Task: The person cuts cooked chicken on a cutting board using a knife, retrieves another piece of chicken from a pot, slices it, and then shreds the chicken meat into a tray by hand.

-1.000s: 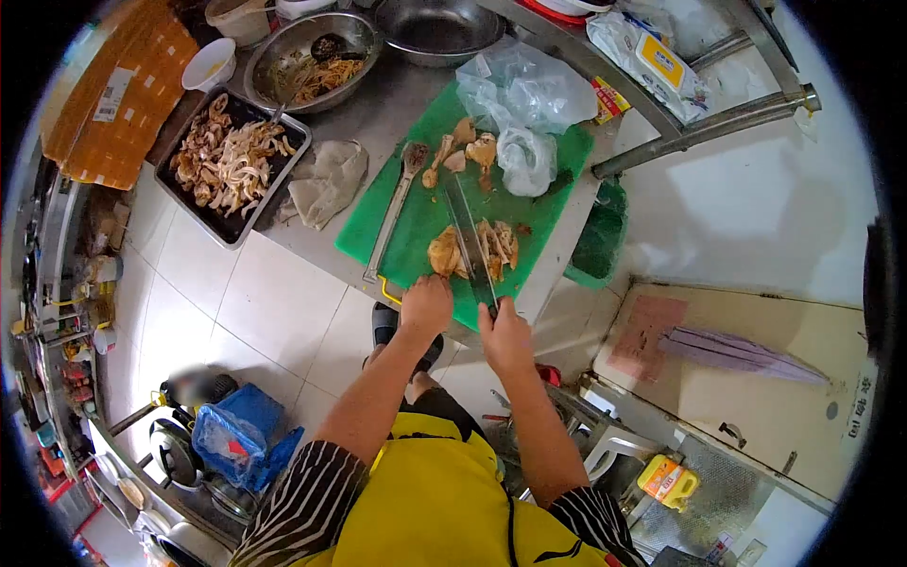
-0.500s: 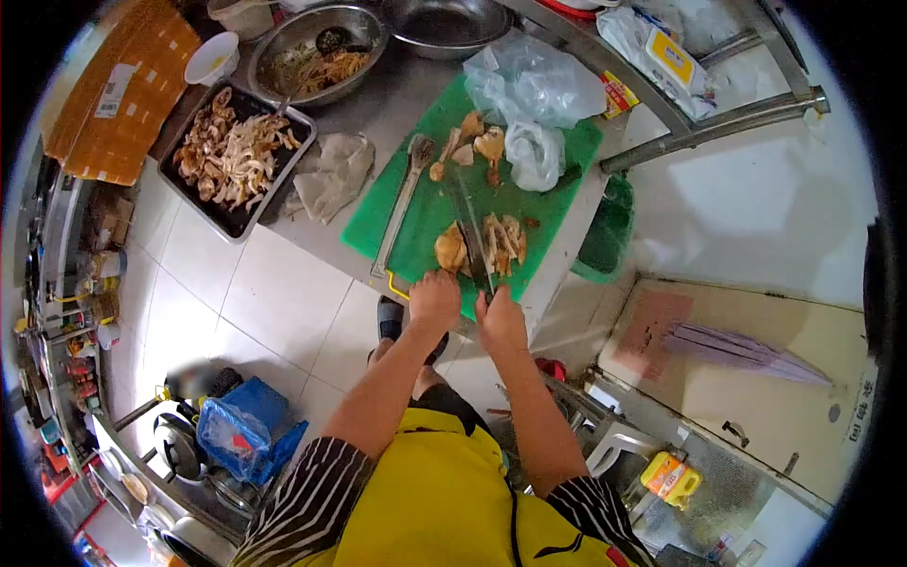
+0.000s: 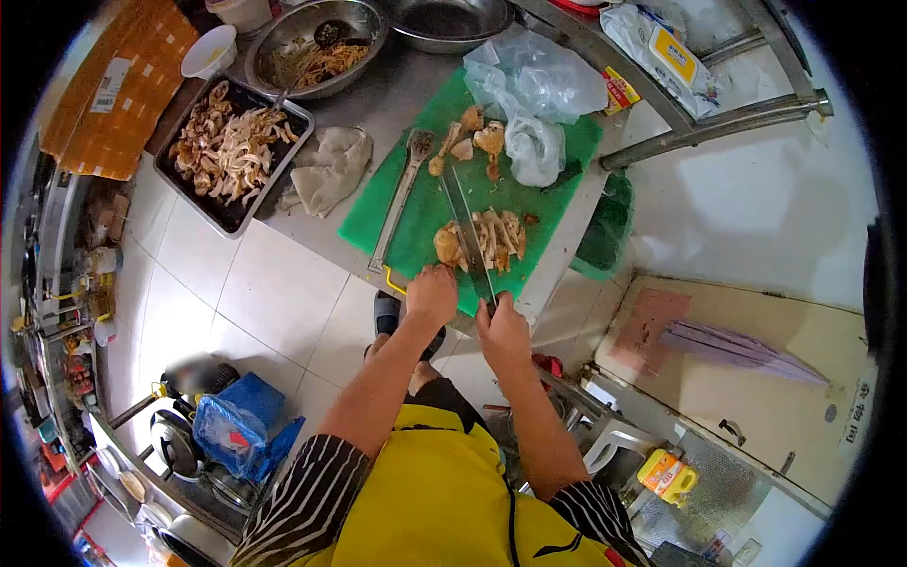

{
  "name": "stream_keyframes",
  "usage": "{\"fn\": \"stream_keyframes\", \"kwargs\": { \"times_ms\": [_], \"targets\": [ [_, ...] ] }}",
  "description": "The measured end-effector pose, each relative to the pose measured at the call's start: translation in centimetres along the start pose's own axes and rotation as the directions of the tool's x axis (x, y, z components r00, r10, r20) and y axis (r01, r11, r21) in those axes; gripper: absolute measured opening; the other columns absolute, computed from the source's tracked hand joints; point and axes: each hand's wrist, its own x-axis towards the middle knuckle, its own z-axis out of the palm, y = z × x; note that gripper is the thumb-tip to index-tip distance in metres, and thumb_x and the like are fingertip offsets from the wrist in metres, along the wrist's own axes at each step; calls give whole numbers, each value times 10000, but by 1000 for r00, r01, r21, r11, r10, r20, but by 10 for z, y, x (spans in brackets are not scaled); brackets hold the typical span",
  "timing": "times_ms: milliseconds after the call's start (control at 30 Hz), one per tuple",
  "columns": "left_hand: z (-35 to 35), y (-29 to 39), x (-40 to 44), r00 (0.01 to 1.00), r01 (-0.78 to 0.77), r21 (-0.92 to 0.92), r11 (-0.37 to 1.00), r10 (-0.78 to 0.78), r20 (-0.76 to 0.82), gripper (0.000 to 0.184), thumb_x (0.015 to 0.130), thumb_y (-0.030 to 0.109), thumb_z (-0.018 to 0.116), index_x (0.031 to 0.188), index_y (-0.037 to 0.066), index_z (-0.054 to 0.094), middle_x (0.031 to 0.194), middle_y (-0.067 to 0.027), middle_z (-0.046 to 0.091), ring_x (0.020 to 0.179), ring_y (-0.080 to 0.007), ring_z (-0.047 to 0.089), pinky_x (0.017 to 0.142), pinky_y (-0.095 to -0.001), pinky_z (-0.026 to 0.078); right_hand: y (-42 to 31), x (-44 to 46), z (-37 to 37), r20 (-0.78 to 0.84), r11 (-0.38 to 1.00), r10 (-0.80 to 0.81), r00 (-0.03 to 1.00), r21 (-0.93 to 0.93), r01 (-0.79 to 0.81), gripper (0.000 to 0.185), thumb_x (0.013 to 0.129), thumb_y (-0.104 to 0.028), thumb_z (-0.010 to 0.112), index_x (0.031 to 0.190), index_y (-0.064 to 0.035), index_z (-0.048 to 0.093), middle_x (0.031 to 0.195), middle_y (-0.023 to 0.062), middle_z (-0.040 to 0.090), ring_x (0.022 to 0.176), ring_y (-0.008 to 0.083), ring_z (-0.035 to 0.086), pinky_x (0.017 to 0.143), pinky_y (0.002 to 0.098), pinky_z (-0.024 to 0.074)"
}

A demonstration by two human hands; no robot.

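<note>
My right hand is closed round the handle of a long knife, whose blade points away from me over the green cutting board. Left of the blade lies a browned piece of cooked meat, probably chicken. My left hand has its fingers curled against the near end of that piece, though the fingertips are partly hidden. Sliced meat strips lie just right of the blade. Farther up the board are several bony pieces, and metal tongs rest along its left side.
A dark tray of shredded meat stands left, beside a crumpled cloth. Behind are a steel bowl and a second pan. A clear plastic bag covers the board's far corner. A metal rack borders the right.
The knife has tilted to the left and its blade now lies against the sliced strips and the browned piece. Both hands have stayed nearly in place.
</note>
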Motion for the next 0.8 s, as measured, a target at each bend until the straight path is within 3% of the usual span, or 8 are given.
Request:
{"fn": "stream_keyframes", "kwargs": {
  "times_ms": [100,267,300,400,433,533,600,800],
  "targets": [
    [-28,16,-3,991,133,-91,987,-130,38,238,955,182,451,880,-9,572,850,-212,626,810,-359,656,697,-450,554,-3,-4,-12,-35,1000,-5,999,-16,4,309,948,-283,562,989,6,462,688,217,630,654,412,640,577,499,509],
    [-23,16,0,983,154,-39,987,-149,104,210,919,212,502,876,32,603,899,-174,646,847,-333,666,717,-434,548,-23,-12,-38,-166,987,-29,986,154,55,314,949,-280,558,992,15,461,697,217,638,667,412,646,582,501,510],
    [-23,16,1,982,152,-6,988,-151,117,211,918,215,505,873,34,604,892,-169,648,843,-331,665,721,-432,547,-20,-4,-28,-26,995,39,999,93,-36,325,955,-295,531,992,19,457,726,237,643,705,429,647,614,516,513],
    [-15,16,-2,988,154,-7,988,-154,18,219,927,216,500,869,31,601,884,-167,648,835,-325,664,737,-429,542,12,21,24,46,998,43,998,-57,-40,337,962,-314,498,985,19,456,753,259,643,743,446,644,648,532,513],
    [-19,11,4,988,152,12,988,-153,9,217,927,214,498,870,31,600,885,-170,647,835,-326,663,741,-430,542,5,29,21,117,990,139,983,-19,-138,357,967,-334,475,978,22,451,771,277,640,765,453,642,673,537,513],
    [-25,17,6,991,129,-11,992,-129,35,203,919,202,502,874,29,597,888,-175,646,833,-327,663,745,-436,541,4,28,24,27,998,32,999,-63,-30,363,961,-332,499,961,28,456,761,277,638,756,456,639,672,534,514],
    [-31,16,-4,987,156,-93,983,-151,60,182,901,186,515,877,26,595,889,-174,646,831,-329,664,738,-442,544,10,28,24,39,997,77,996,14,-78,363,957,-329,517,951,29,461,756,275,635,747,457,637,656,534,505],
    [-3,-10,3,993,-25,63,998,18,119,229,945,189,473,897,2,596,894,-188,642,827,-355,663,665,-446,558,10,11,-1,-53,973,102,993,214,-88,327,949,-298,554,950,19,473,733,261,628,713,458,629,605,529,475]
  ]
}}
